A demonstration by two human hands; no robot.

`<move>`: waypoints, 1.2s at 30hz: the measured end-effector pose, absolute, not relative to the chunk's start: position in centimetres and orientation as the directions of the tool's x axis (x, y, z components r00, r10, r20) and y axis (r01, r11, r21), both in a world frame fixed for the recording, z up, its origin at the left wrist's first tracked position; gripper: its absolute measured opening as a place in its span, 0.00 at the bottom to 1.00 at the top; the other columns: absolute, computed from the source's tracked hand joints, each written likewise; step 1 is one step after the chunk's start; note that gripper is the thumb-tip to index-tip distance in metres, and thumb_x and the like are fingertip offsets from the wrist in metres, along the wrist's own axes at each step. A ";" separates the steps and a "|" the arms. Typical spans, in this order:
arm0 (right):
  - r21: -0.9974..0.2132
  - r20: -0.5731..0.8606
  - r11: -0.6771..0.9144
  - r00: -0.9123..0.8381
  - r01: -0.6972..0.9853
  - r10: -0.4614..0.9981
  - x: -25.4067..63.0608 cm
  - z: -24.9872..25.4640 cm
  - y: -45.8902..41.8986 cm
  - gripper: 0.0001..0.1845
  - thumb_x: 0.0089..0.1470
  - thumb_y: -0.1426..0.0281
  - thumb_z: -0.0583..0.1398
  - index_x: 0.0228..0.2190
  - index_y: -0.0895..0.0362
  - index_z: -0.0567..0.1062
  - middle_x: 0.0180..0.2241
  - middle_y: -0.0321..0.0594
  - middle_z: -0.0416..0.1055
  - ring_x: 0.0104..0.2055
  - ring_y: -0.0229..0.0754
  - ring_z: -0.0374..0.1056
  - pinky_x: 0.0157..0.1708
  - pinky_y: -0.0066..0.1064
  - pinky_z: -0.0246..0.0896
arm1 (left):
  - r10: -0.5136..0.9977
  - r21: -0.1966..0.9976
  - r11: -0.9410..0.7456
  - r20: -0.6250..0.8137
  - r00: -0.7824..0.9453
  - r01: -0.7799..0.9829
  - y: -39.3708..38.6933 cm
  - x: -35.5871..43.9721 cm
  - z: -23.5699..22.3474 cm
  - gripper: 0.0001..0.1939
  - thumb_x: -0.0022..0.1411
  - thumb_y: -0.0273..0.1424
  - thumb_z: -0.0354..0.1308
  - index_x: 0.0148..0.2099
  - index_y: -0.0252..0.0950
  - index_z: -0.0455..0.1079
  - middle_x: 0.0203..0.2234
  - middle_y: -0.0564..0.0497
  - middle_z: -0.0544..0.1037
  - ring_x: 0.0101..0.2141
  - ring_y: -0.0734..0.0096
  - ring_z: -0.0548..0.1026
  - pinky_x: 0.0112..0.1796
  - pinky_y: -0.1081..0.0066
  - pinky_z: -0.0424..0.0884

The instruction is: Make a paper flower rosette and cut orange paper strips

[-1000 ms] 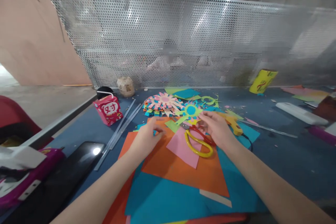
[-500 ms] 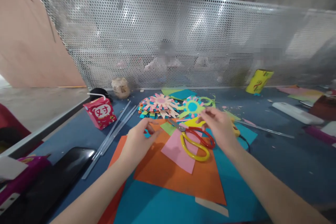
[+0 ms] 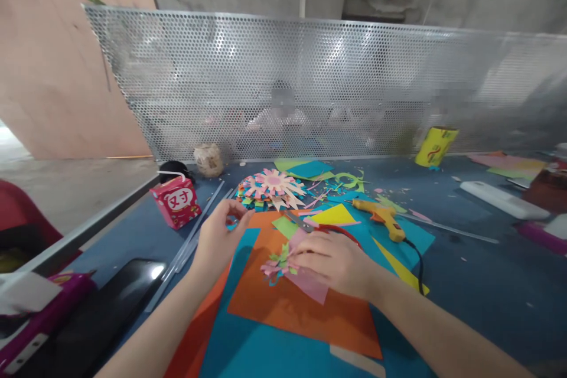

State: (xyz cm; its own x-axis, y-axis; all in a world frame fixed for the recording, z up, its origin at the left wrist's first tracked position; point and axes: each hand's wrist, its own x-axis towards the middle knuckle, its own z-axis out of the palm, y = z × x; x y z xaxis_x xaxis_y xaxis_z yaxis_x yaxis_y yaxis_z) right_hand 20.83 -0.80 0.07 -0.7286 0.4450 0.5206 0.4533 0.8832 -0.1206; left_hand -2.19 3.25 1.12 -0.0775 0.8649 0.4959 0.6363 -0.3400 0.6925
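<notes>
Across the tabletop [image 3: 460, 283], a blue sheet [image 3: 261, 348] lies beneath an orange sheet [image 3: 305, 322]. My left hand [image 3: 217, 242] has its fingers loosely curled, open. My right hand [image 3: 339, 263] partly covers the scissors [image 3: 305, 224]; its fingers pinch the small fringed paper rosette [image 3: 275, 269] over the orange sheet.

Scissors [image 3: 305, 225] partly hidden by right hand [image 3: 334, 263]; fringed paper flower [image 3: 275, 267] blurred, partly covered too; person [image 3: 278, 123] behind mesh panel [image 3: 186, 77] blurred; red chair [image 3: 26, 218] cut off left
</notes>
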 end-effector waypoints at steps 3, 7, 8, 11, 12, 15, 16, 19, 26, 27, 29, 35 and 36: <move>-0.188 0.454 0.882 -0.758 0.432 0.468 20.6 0.2 -0.8 0.10 0.55 0.63 0.56 0.36 0.54 0.74 0.38 0.37 0.74 0.42 0.36 0.67 0.43 0.27 0.62 | 0.857 0.650 -0.361 0.514 -0.037 0.669 3.1 -2.0 0.8 0.09 0.55 0.38 0.52 0.29 0.38 0.60 0.23 0.55 0.70 0.26 0.73 0.69 0.29 0.73 0.65; -0.253 0.450 0.768 -0.631 0.588 0.632 21.6 0.9 0.0 0.09 0.55 0.66 0.56 0.36 0.54 0.73 0.37 0.37 0.74 0.42 0.36 0.67 0.44 0.26 0.61 | 0.852 0.593 -0.400 0.521 0.045 0.699 2.9 -1.9 0.3 0.10 0.58 0.38 0.49 0.30 0.38 0.60 0.24 0.55 0.70 0.26 0.73 0.68 0.29 0.73 0.65; -0.249 0.456 0.705 -0.562 0.664 0.690 22.1 1.2 0.3 0.09 0.56 0.68 0.54 0.35 0.55 0.73 0.37 0.38 0.74 0.42 0.37 0.67 0.44 0.28 0.61 | 0.857 0.577 -0.409 0.509 0.081 0.707 2.9 -1.9 0.2 0.10 0.59 0.39 0.48 0.30 0.38 0.61 0.24 0.54 0.71 0.27 0.72 0.69 0.30 0.73 0.65; -0.243 0.435 0.430 -0.299 0.870 0.850 24.1 1.6 1.7 0.11 0.58 0.69 0.51 0.34 0.57 0.73 0.38 0.44 0.72 0.40 0.42 0.67 0.40 0.35 0.63 | 0.864 0.535 -0.434 0.476 0.166 0.725 2.9 -1.7 -0.1 0.11 0.60 0.38 0.46 0.31 0.38 0.63 0.26 0.52 0.73 0.29 0.70 0.71 0.32 0.71 0.65; -0.235 0.406 0.338 -0.224 0.912 0.886 24.9 1.5 2.2 0.11 0.58 0.69 0.51 0.35 0.58 0.73 0.38 0.44 0.72 0.39 0.42 0.67 0.38 0.36 0.64 | 0.863 0.527 -0.440 0.472 0.180 0.728 3.0 -1.6 -0.2 0.10 0.60 0.37 0.47 0.31 0.38 0.64 0.26 0.52 0.74 0.30 0.69 0.71 0.33 0.71 0.66; -0.166 0.295 0.111 -0.058 0.980 0.954 26.9 1.0 3.6 0.11 0.58 0.66 0.55 0.40 0.58 0.70 0.41 0.41 0.70 0.40 0.41 0.68 0.39 0.39 0.65 | 0.858 0.515 -0.456 0.470 0.206 0.726 3.3 -1.3 -0.4 0.08 0.57 0.36 0.49 0.34 0.38 0.65 0.29 0.50 0.75 0.33 0.67 0.73 0.35 0.69 0.67; -0.136 0.253 0.073 -0.037 0.988 0.967 27.4 0.7 3.9 0.13 0.57 0.65 0.55 0.42 0.58 0.70 0.43 0.42 0.69 0.41 0.41 0.67 0.39 0.39 0.66 | 0.855 0.510 -0.465 0.470 0.218 0.724 3.5 -1.2 -0.5 0.08 0.57 0.36 0.50 0.34 0.38 0.65 0.30 0.50 0.75 0.33 0.66 0.73 0.36 0.69 0.67; -0.043 0.141 0.047 -0.041 0.998 0.989 28.1 0.3 4.2 0.15 0.57 0.65 0.56 0.45 0.57 0.68 0.46 0.43 0.67 0.43 0.42 0.67 0.41 0.41 0.65 | 0.848 0.496 -0.481 0.471 0.242 0.723 3.7 -1.1 -0.4 0.08 0.56 0.36 0.50 0.34 0.38 0.66 0.30 0.50 0.76 0.35 0.66 0.73 0.39 0.67 0.67; 0.129 0.073 0.067 -0.077 0.989 0.994 27.2 0.9 3.2 0.15 0.57 0.65 0.56 0.45 0.57 0.68 0.47 0.43 0.67 0.43 0.42 0.67 0.41 0.41 0.65 | 0.852 0.470 -0.475 0.455 0.257 0.744 3.0 -0.9 -0.2 0.08 0.58 0.34 0.47 0.34 0.38 0.66 0.30 0.50 0.76 0.34 0.66 0.74 0.37 0.69 0.67; 0.147 0.076 0.074 -0.086 0.986 0.993 27.2 1.0 3.2 0.15 0.57 0.65 0.56 0.45 0.57 0.68 0.47 0.43 0.67 0.43 0.43 0.67 0.41 0.41 0.65 | 0.851 0.464 -0.478 0.455 0.263 0.746 2.9 -0.8 -0.1 0.08 0.58 0.34 0.47 0.33 0.38 0.66 0.30 0.50 0.76 0.34 0.66 0.74 0.37 0.69 0.67; 0.183 0.087 0.089 -0.106 0.979 0.991 27.2 1.1 3.1 0.15 0.57 0.65 0.56 0.46 0.57 0.68 0.47 0.43 0.67 0.44 0.43 0.66 0.42 0.42 0.65 | 0.848 0.452 -0.483 0.456 0.271 0.750 2.7 -0.6 -0.1 0.08 0.58 0.34 0.47 0.33 0.38 0.66 0.30 0.50 0.76 0.34 0.66 0.74 0.37 0.69 0.67; 0.259 0.118 0.084 -0.118 0.962 0.986 27.4 1.0 3.5 0.15 0.57 0.65 0.56 0.45 0.56 0.68 0.48 0.43 0.66 0.44 0.43 0.66 0.42 0.42 0.64 | 0.840 0.416 -0.500 0.447 0.308 0.759 2.6 -0.4 -0.1 0.08 0.58 0.32 0.47 0.33 0.38 0.67 0.31 0.49 0.77 0.35 0.66 0.73 0.38 0.68 0.67; 0.263 0.122 0.079 -0.114 0.962 0.986 27.4 1.0 3.5 0.15 0.57 0.65 0.56 0.45 0.56 0.68 0.48 0.43 0.66 0.44 0.43 0.66 0.42 0.42 0.64 | 0.838 0.407 -0.504 0.443 0.318 0.762 2.7 -0.4 -0.1 0.08 0.58 0.32 0.47 0.33 0.38 0.66 0.31 0.49 0.76 0.35 0.67 0.73 0.38 0.68 0.67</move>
State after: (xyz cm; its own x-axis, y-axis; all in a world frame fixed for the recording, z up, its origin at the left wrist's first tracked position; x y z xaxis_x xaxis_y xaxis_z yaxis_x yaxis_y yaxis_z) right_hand 27.42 3.52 1.04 -0.1141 0.9859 0.1222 0.9615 0.0787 0.2631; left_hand -0.40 2.67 -0.13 0.3180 0.8381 0.4433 0.7616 -0.5043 0.4071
